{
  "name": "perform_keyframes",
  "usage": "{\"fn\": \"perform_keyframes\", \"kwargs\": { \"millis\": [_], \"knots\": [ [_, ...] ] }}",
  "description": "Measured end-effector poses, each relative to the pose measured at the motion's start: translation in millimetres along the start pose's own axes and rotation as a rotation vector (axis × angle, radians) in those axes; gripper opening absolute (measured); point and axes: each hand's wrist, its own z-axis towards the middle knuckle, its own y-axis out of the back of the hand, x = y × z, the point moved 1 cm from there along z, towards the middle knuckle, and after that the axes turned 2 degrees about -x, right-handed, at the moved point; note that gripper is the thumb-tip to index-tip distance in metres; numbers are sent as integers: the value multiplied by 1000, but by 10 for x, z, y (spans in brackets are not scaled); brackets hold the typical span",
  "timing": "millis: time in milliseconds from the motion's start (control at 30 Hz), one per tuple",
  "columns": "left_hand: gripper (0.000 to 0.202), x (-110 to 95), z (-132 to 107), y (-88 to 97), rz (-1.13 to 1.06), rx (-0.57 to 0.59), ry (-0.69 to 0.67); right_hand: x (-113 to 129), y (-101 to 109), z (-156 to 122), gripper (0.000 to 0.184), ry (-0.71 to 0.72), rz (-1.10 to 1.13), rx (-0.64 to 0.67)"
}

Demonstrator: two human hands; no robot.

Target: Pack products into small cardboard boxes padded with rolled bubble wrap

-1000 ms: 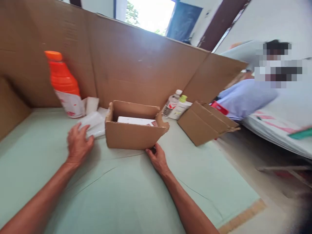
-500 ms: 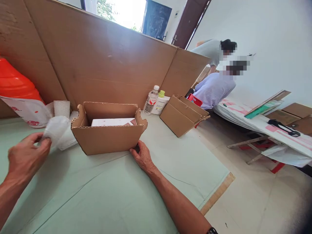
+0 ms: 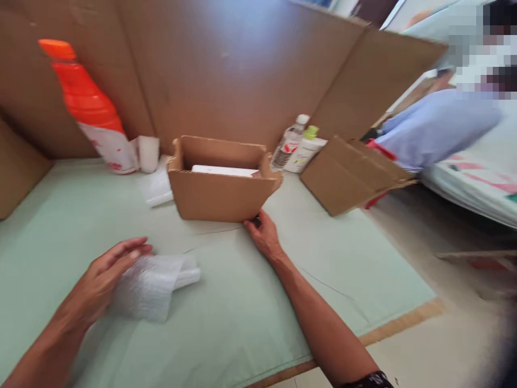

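My left hand holds a loosely rolled piece of bubble wrap over the front left of the table, fingers extended along it and the thumb across its edge; both are blurred. At the lower right corner of an open cardboard box, my right hand grips with thumb and fingers, partly hidden behind the corner. The box stands upright, and inside it a white carton shows its top. Another piece of bubble wrap lies against the box's left side.
A tall orange bottle, a small white roll, a water bottle and a white green-capped bottle stand along a cardboard partition. A second cardboard box sits tilted at right. Beyond it is a person in a lavender top.
My left hand has drawn the bubble wrap away from beside the box, toward me over the table. My right hand stays at the box's corner. The view has turned downward and left.
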Motion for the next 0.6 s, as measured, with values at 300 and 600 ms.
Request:
{"fn": "perform_keyframes", "kwargs": {
  "millis": [300,600],
  "knots": [
    [81,-15,-84,-29,303,124,-236,44,20,81,35,3,-54,6],
    [37,35,-77,-34,319,-21,-133,110,38,63,36,5,-109,27]
  ]
}}
